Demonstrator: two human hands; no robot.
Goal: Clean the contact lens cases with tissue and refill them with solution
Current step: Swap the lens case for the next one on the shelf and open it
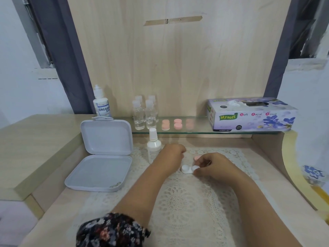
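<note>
at the far left an open grey plastic box [105, 157] lies on the wooden desk [35, 148], lid propped upright behind its tray. behind it, on the glass shelf [195, 131], stands a solution bottle [101, 102], then four small clear bottles [145, 113] and three pairs of pink caps [177, 123]. below the shelf a white spray bottle [153, 145] stands upright at the edge of the lace mat [187, 193]. just right of it the left hand [171, 155] rests on the mat with fingers curled under; whether it holds anything i cannot tell. next comes the white contact lens case [189, 169], lying flat on the mat, its long axis running left to right, wells facing up. the right hand [216, 167] pinches the case's right end with fingertips. a pink cap [197, 157] shows just behind that hand. far right on the shelf sits the tissue box [252, 114], a tissue poking out on top.
</note>
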